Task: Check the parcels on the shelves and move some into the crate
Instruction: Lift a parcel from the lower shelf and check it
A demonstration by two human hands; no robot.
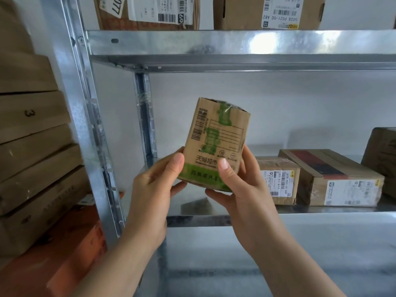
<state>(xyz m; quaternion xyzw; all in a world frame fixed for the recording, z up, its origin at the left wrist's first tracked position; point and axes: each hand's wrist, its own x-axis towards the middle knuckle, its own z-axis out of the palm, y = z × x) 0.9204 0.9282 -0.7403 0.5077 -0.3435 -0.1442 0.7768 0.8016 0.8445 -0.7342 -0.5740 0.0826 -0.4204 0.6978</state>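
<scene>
A small brown cardboard parcel (216, 138) with green print and a barcode is held upright in front of the middle shelf (321, 211). My left hand (154, 189) grips its lower left side, thumb on the front. My right hand (242, 189) grips its lower right side, thumb on the front face. Both hands hold it above the shelf's front edge. On the shelf to the right lie a small taped parcel (278, 179) and a longer parcel (338, 176) with white labels. No crate is clearly in view.
A metal shelf upright (85, 125) stands at the left. Stacked flat cardboard boxes (32, 146) sit left of it on an orange surface (70, 254). Two labelled parcels (150, 11) (270, 11) rest on the upper shelf. Another brown parcel (383, 151) is at the far right.
</scene>
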